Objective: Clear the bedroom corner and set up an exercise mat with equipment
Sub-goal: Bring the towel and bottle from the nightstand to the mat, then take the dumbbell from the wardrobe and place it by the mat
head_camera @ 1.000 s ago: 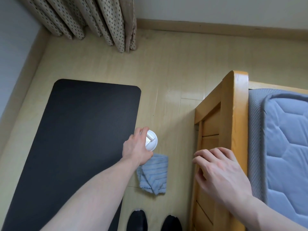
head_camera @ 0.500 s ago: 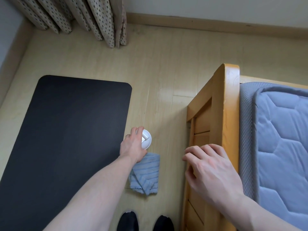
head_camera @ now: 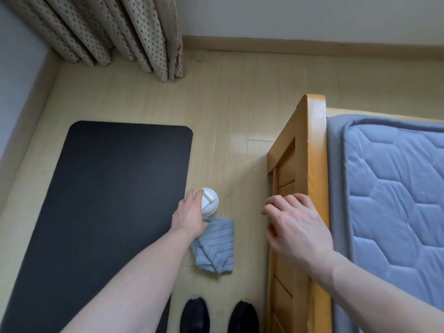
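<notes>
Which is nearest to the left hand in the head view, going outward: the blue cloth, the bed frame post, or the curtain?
From the left hand, which grips a white lidded bottle:
1. Blue cloth, on the floor, partly under the hand.
2. Bed frame post, to the right.
3. Curtain, hanging in the far corner.

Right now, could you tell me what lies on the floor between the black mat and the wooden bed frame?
In the head view, a white-lidded bottle held by the left hand, and a folded blue cloth.
</notes>
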`<state>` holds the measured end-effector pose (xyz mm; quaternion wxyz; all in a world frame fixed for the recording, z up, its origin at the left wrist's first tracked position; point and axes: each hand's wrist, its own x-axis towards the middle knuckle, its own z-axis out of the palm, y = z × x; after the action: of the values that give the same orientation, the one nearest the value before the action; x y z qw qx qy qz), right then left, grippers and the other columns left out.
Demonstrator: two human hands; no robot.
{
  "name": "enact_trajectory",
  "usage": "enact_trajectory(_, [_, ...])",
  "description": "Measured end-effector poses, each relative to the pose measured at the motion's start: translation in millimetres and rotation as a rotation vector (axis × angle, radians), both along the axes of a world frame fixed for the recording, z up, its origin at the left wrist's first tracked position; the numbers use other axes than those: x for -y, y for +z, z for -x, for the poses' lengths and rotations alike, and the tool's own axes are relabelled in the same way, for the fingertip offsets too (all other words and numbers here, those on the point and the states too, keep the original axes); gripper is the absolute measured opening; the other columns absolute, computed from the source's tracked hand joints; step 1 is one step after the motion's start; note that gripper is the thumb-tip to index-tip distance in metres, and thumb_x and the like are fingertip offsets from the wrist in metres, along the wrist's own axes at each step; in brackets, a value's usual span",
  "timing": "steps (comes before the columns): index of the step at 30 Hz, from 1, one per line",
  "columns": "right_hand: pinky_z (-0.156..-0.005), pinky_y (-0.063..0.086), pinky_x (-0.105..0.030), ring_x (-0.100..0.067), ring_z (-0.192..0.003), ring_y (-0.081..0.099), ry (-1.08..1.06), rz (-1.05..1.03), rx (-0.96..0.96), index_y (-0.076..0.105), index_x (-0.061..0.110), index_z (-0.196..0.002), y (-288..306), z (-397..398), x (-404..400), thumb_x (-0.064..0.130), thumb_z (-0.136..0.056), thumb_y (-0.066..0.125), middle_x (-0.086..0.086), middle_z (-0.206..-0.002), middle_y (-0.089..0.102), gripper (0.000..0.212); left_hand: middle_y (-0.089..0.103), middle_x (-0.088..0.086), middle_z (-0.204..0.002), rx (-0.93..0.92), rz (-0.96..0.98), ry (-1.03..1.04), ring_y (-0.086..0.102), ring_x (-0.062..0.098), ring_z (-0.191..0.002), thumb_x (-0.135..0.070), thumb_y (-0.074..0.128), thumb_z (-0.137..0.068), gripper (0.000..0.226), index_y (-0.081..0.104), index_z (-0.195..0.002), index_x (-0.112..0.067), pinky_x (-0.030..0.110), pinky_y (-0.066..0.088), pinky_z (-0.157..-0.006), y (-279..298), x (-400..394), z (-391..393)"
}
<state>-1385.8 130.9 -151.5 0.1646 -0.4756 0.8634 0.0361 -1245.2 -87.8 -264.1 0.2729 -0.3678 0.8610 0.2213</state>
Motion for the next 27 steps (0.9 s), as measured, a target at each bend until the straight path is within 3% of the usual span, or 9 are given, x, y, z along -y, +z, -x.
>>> enact_trajectory(5, [-0.116, 0.032, -0.043, -0.022, -0.121, 0.055, -0.154, -0.044, 0.206, 0.063, 0.029, -0.122, 41.6, -48.3, -1.6, 0.029, -0.079, 0.054, 0.003, -0.135, 0.054, 0.044, 0.027, -0.008, -0.149, -0.059, -0.012, -0.041, 0.045, 0.024, -0.122, -0.022, 0.065, -0.086, 0.073, 0.027, -0.148, -0.03, 0.039, 0.051, -0.082, 91.4, -3.7, -19.4])
enact_trajectory(9, [-0.117, 0.03, -0.038, -0.019, -0.132, 0.045, -0.351, -0.037, 0.33, 0.054, 0.03, -0.135, 130.1, -92.3, -14.4, 0.033, -0.086, 0.054, 0.007, -0.147, 0.044, 0.049, 0.029, -0.005, -0.152, -0.087, -0.004, -0.146, 0.043, 0.026, -0.127, -0.019, 0.061, -0.087, 0.064, 0.033, -0.145, -0.026, 0.041, 0.051, -0.088, 192.0, -11.8, -38.3])
enact_trajectory(19, [-0.115, 0.038, -0.036, -0.019, -0.138, 0.041, -0.865, 0.014, 0.487, 0.046, 0.026, -0.145, 331.1, -211.3, -95.7, 0.029, -0.089, 0.057, 0.004, -0.154, 0.038, 0.057, 0.029, -0.005, -0.156, -0.146, -0.09, -0.427, 0.04, 0.023, -0.133, -0.02, 0.053, -0.088, 0.059, 0.04, -0.145, -0.025, 0.037, 0.041, -0.105, 402.3, -99.1, -95.7])
enact_trajectory(27, [-0.117, 0.034, -0.034, -0.018, -0.141, 0.036, -1.203, 0.135, 0.533, 0.04, 0.027, -0.149, 419.5, -313.3, -196.5, 0.03, -0.092, 0.054, 0.009, -0.156, 0.031, 0.059, 0.036, -0.007, -0.151, -0.16, -0.136, -0.757, 0.042, 0.022, -0.131, -0.022, 0.053, -0.082, 0.062, 0.043, -0.143, -0.026, 0.033, 0.041, -0.103, 502.7, -210.2, -149.0])
